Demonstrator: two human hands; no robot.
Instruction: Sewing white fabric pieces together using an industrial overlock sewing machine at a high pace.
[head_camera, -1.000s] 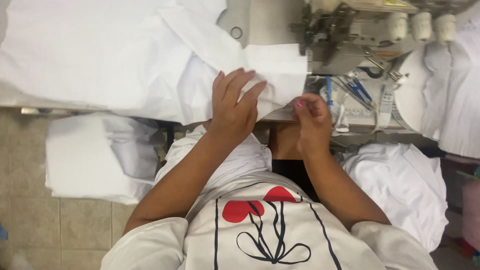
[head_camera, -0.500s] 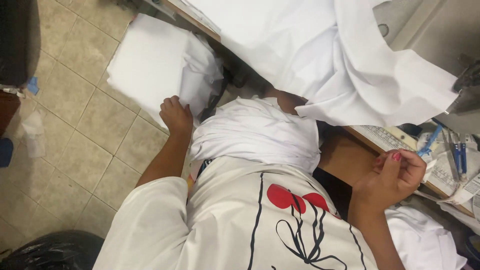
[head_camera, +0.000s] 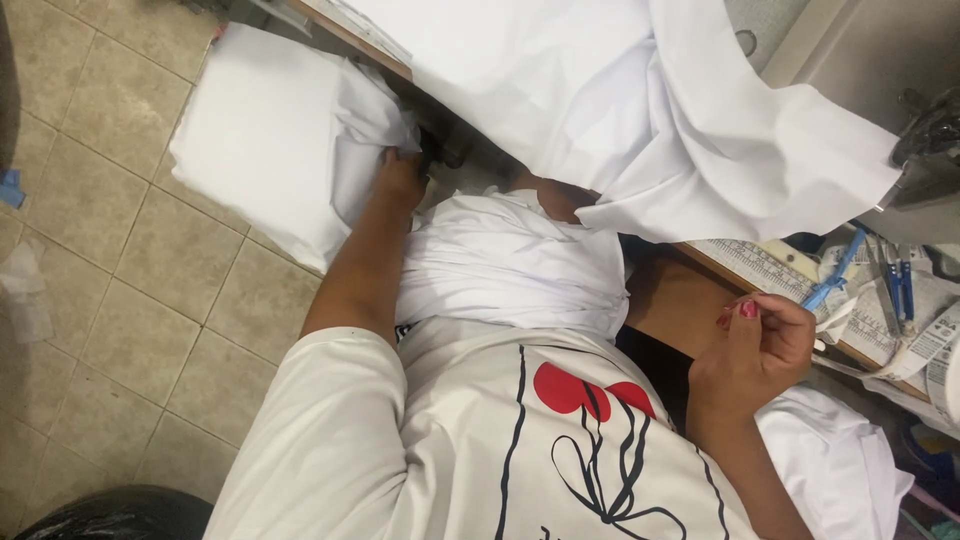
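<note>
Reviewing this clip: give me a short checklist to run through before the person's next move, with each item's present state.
1. Left hand is at the white fabric stack beside the table: ok.
2. Left hand's grip on a piece: cannot tell, fingers hidden.
3. Right hand is off the sewing machine: ok.
4. White fabric draped on the table is lying flat: not ok, folded and hanging over the edge.
5. Blue tools stay apart from both hands: ok.

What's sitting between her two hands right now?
In the head view, a bundle of white cloth on the lap lies between the left hand, at the white fabric stack, and the right hand.
</note>
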